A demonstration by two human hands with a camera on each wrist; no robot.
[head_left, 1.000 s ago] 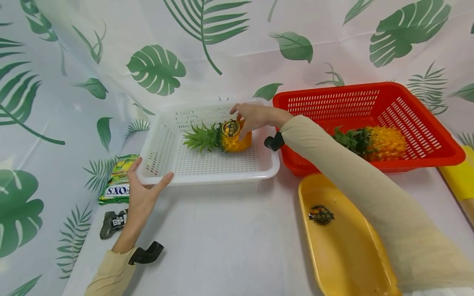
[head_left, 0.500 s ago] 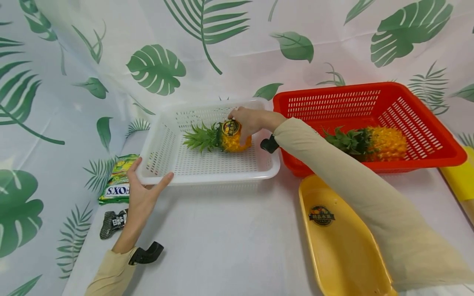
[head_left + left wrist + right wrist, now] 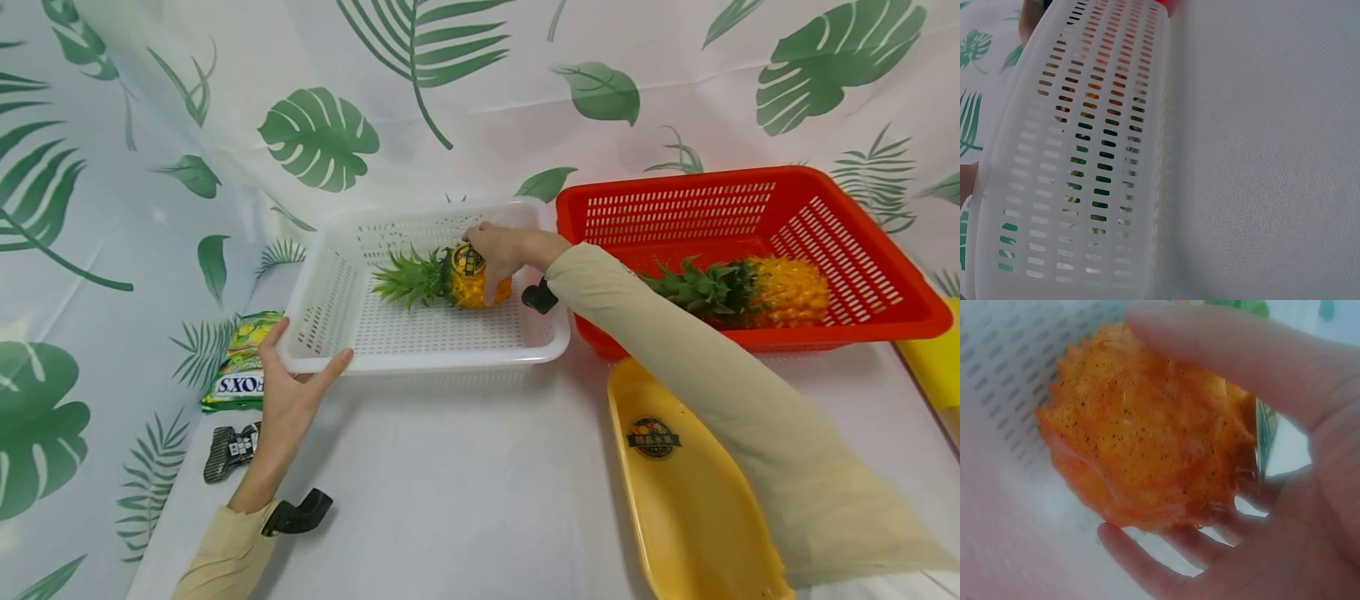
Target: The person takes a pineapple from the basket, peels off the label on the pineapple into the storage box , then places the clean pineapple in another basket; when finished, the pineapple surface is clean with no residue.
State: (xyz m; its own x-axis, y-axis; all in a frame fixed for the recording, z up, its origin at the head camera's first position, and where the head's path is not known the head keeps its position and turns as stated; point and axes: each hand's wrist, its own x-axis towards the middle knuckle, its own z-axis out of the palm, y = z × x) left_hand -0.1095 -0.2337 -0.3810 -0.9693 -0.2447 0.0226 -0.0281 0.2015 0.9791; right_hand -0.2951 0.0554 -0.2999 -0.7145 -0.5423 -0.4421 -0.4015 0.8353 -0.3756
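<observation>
A pineapple lies on its side in the white perforated basket, its green leaves to the left and a round dark label on its body. My right hand grips it from above; in the right wrist view thumb and fingers curve round the orange, spiny fruit. At the basket's front left corner, my left hand holds the rim, thumb along the front edge and fingers at the left side. The left wrist view mostly shows the basket's slotted wall, with the pineapple glimpsed through the slots.
A red basket with a second pineapple stands right of the white one. In front is a yellow tray, partly under my right sleeve. A FOX'S candy bag and a black bow-shaped packet lie at left.
My right hand has moved slightly down and left onto the pineapple, and its fingers have closed round the fruit. The left hand stays on the basket corner.
</observation>
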